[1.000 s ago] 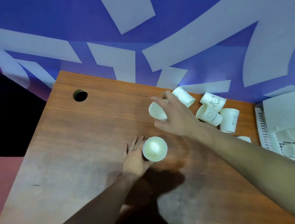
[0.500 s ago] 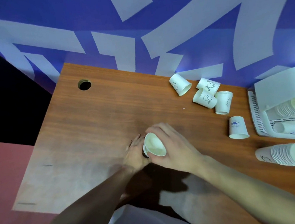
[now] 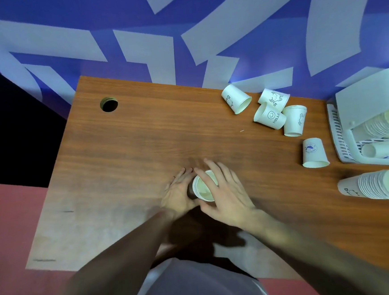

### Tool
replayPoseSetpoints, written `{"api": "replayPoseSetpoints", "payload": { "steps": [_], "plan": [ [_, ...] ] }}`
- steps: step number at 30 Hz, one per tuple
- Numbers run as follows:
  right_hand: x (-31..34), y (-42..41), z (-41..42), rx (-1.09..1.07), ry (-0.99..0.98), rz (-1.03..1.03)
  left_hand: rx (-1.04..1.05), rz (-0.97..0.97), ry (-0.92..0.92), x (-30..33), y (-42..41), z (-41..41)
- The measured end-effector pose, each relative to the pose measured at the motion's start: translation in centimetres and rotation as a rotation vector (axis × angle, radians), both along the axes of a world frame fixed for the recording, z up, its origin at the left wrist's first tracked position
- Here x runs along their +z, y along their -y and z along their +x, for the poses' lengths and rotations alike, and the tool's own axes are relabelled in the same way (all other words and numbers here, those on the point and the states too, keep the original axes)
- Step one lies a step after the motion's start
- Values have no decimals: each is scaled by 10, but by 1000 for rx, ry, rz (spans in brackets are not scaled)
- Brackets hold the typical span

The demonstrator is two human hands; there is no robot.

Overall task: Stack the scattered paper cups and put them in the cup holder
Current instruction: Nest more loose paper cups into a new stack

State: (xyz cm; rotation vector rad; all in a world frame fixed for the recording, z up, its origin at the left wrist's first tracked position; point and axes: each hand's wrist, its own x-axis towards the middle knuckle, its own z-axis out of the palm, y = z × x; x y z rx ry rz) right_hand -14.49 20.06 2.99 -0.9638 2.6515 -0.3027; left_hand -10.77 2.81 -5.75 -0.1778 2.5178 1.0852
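A wooden table [image 3: 131, 152] fills mid-frame. At centre, the left hand [image 3: 177, 195] and right hand [image 3: 227, 194] wrap their fingers around 1 upright paper cup [image 3: 203, 186], mouth upward. Since 0.5 s ago, little changed. At right, 5 scattered cups [image 3: 270, 115], a sideways stack [image 3: 375, 185] and the cup holder [image 3: 368, 119].

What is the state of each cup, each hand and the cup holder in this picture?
left hand: closed around the held cups.
right hand: gripping the held cups.
held cups: nested, mouth up.
four loose cups: scattered, some lying sideways.
blue-print cup: standing upside down, alone.
tall stack: lying on its side.
cup holder: already holds stacks.
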Motion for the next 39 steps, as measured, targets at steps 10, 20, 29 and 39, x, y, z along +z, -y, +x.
{"api": "replayPoseSetpoints", "payload": {
  "steps": [10, 20, 29, 39],
  "plan": [
    [10, 2, -21, 50, -8, -86, 94, -61, -83, -3, -13, -1],
    [0, -13, -204, -209, -149, 43, 134, -33, -169, -25, -11, -40],
    [-60, -14, -268, -481, -90, 227, 187, -45, -156, -29, -19, -70],
    [-48, -18, -253, -519, 11, 132, 153, -58, -121, -24, -18, -71]
  ]
}}
